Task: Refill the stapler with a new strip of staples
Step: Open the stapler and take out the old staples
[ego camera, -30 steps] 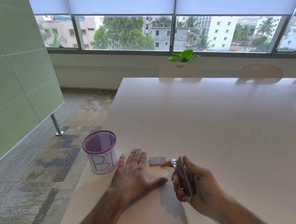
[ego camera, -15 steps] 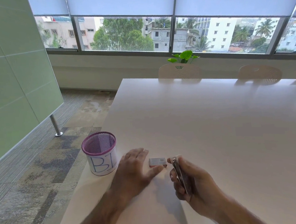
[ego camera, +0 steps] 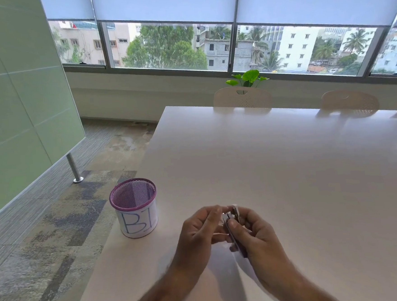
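Right hand: I see my right hand (ego camera: 252,233) closed around the stapler (ego camera: 233,227), thumb pressed on its near-left face and the other fingers wrapped behind it.
Stapler: a small metallic one, held on edge above the table (ego camera: 288,167), its long axis running from near to far, the far tip poking out between the fingertips of both hands.
Left hand: my left hand (ego camera: 198,230) is curled, with its fingertips (ego camera: 217,211) pinched together at the far end of the stapler, touching it; I cannot tell whether it holds anything of its own, since that spot is blurred.
Staple strip: I cannot make it out; the hands cover the table surface just beyond them.
Hands together: both meet near the table's left, near corner, raised a little off the surface, forearms coming in from the bottom edge.
Cup: a purple mesh pen cup (ego camera: 133,206) with a white label reading "BI" stands upright on the table's left edge, to the left of my left hand and apart from it.
Table: pale and glossy, stretching far and to the right.
Far side: two pale chairs (ego camera: 242,98) are tucked in at the far edge, with a green plant (ego camera: 247,77) behind the left one, under the window (ego camera: 169,46).
Left of table: patterned carpet (ego camera: 46,243) and a green partition panel (ego camera: 12,92) on a metal leg.
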`<action>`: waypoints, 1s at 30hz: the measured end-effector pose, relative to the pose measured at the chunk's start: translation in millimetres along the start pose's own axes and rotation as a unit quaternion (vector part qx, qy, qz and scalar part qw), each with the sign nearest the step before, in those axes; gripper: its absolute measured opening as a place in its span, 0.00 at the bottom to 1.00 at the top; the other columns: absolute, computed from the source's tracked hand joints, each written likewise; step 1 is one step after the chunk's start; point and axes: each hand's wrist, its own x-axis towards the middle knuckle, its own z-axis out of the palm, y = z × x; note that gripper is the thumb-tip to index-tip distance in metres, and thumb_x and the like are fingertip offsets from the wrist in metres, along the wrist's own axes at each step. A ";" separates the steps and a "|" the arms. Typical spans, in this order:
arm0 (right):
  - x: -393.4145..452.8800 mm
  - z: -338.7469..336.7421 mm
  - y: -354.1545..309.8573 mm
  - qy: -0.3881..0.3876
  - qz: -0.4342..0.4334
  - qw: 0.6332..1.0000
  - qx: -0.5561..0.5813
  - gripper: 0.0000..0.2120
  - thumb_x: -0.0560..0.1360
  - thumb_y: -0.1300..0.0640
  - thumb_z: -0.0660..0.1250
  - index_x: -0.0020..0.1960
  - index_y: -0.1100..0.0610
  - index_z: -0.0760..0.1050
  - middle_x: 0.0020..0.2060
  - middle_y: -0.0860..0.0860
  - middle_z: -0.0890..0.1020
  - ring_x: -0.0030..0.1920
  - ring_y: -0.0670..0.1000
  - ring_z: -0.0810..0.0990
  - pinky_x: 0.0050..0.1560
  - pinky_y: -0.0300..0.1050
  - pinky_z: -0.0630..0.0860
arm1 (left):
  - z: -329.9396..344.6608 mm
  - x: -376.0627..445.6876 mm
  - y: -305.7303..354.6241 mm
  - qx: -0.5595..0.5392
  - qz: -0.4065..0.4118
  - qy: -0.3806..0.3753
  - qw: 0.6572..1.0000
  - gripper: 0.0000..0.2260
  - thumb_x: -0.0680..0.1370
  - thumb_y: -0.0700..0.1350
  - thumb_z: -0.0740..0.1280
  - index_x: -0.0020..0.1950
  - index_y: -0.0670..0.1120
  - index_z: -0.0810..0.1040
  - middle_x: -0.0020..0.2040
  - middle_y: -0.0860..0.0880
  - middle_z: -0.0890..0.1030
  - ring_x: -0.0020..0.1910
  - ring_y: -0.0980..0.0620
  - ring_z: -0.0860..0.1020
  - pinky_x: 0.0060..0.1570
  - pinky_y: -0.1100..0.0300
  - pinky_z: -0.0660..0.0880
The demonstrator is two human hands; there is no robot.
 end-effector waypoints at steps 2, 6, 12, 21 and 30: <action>0.0 0.2 -0.8 0.016 -0.017 1.000 -0.002 0.08 0.77 0.70 0.65 0.54 0.65 0.78 0.33 0.52 0.83 0.31 0.45 0.80 0.33 0.37 0.77 | 5.3 -2.4 -2.2 -0.021 -0.011 0.018 1.000 0.13 0.78 0.49 0.65 0.57 0.45 0.84 0.51 0.36 0.86 0.51 0.40 0.85 0.46 0.57 0.82; -0.4 -0.3 -0.4 0.043 -0.045 0.997 -0.040 0.06 0.75 0.68 0.70 0.51 0.62 0.81 0.42 0.63 0.86 0.43 0.66 0.83 0.45 0.56 0.81 | 13.1 -4.9 -5.4 -0.043 -0.041 0.019 0.998 0.14 0.82 0.45 0.62 0.67 0.51 0.78 0.57 0.45 0.86 0.57 0.47 0.83 0.57 0.53 0.79; 1.3 0.3 0.0 0.030 -0.047 0.993 -0.103 0.06 0.72 0.67 0.74 0.44 0.57 0.82 0.36 0.57 0.86 0.33 0.53 0.85 0.32 0.39 0.79 | 15.6 -7.1 -7.1 -0.049 -0.058 0.025 0.997 0.18 0.78 0.53 0.62 0.66 0.51 0.77 0.64 0.52 0.83 0.63 0.51 0.80 0.68 0.47 0.73; -0.5 3.5 -10.8 0.008 -0.056 0.966 -0.252 0.04 0.72 0.57 0.74 0.40 0.49 0.83 0.27 0.49 0.84 0.29 0.45 0.83 0.31 0.38 0.78 | 9.9 -4.2 -11.8 0.002 -0.041 0.000 0.999 0.14 0.83 0.47 0.59 0.67 0.48 0.77 0.60 0.44 0.84 0.58 0.54 0.83 0.48 0.66 0.79; 3.0 5.3 -19.7 -0.007 -0.189 0.878 -0.440 0.04 0.70 0.60 0.72 0.41 0.51 0.81 0.26 0.32 0.78 0.20 0.42 0.74 0.26 0.24 0.64 | 9.4 -5.1 -7.5 0.080 0.013 0.005 0.997 0.12 0.84 0.41 0.57 0.61 0.47 0.79 0.53 0.45 0.84 0.44 0.59 0.83 0.44 0.69 0.75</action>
